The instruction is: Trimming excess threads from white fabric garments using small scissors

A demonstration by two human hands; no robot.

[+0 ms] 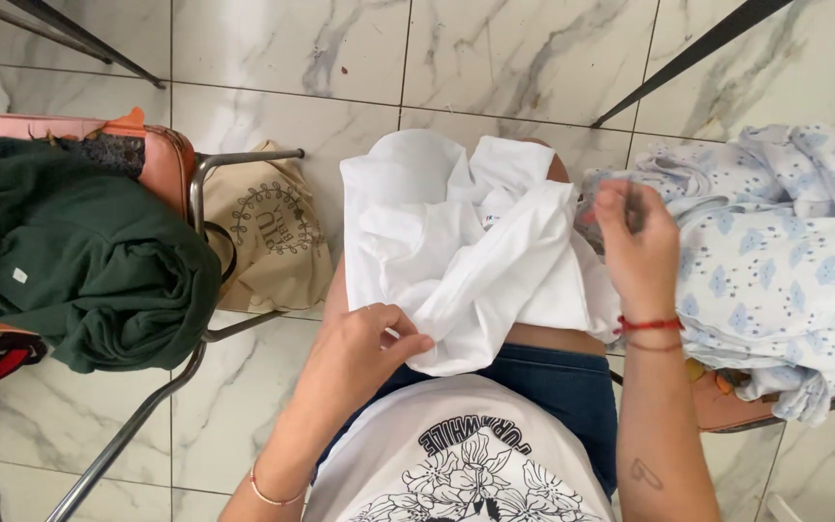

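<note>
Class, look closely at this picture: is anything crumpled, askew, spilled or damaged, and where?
Nothing is spilled or visibly damaged. The white garment lies bunched and creased across the lap, pinched by the left hand and right hand. The dark green garment slumps over the chair edge, and blue-patterned clothes sit in a loose heap.

The floor (pixel 533 58) is laid with large glossy white tiles veined in grey, with thin dark grout lines, evenly lit. Dark slanted bars (pixel 688 53) cross the upper corners, perhaps furniture legs. At the left stands a metal-framed chair (pixel 200 184) with a pink seat, piled with a dark green garment (pixel 79 261). A beige cloth bag (pixel 277 232) rests against its frame. At the right, a second seat (pixel 727 411) carries pale blue patterned fabric (pixel 785 251).
</note>
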